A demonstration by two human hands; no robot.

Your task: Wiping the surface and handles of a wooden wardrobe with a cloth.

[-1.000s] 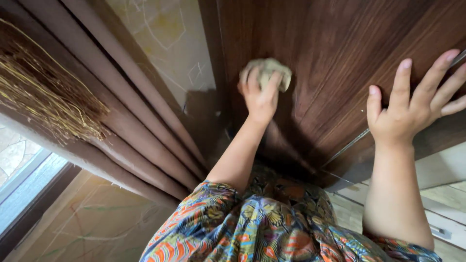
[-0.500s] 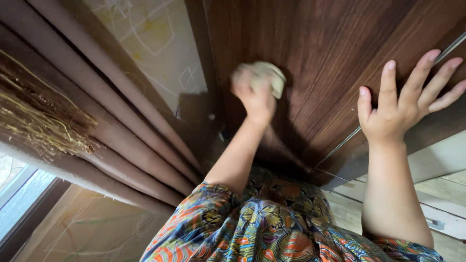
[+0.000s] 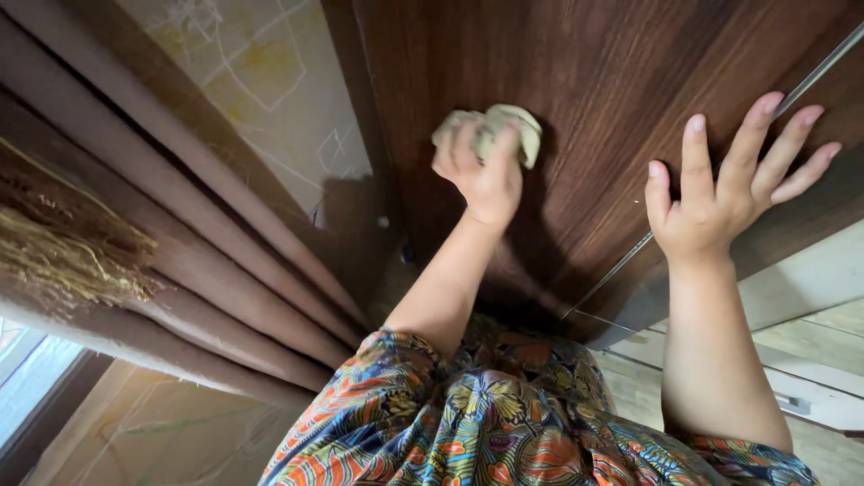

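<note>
Where the view begins at the far left, a strip of window (image 3: 22,382) shows low in the corner, with a tuft of straw-coloured fringe (image 3: 63,256) above it. Next, a brown curtain (image 3: 180,225) falls in heavy folds. Beside it, a pale wall (image 3: 270,90) bears scribbled line marks. Then a dark wood-grain door (image 3: 585,81) fills the upper middle and right. Left hand (image 3: 486,175): fingers curled tight around a crumpled beige cloth (image 3: 504,126), which is pressed against the door surface near its left edge. Below, a garment with a multicoloured floral print (image 3: 504,423). Right hand (image 3: 720,202): fingers spread wide, palm flat on the door, holding nothing, close to a thin metal strip (image 3: 810,76) set in the panel.
</note>
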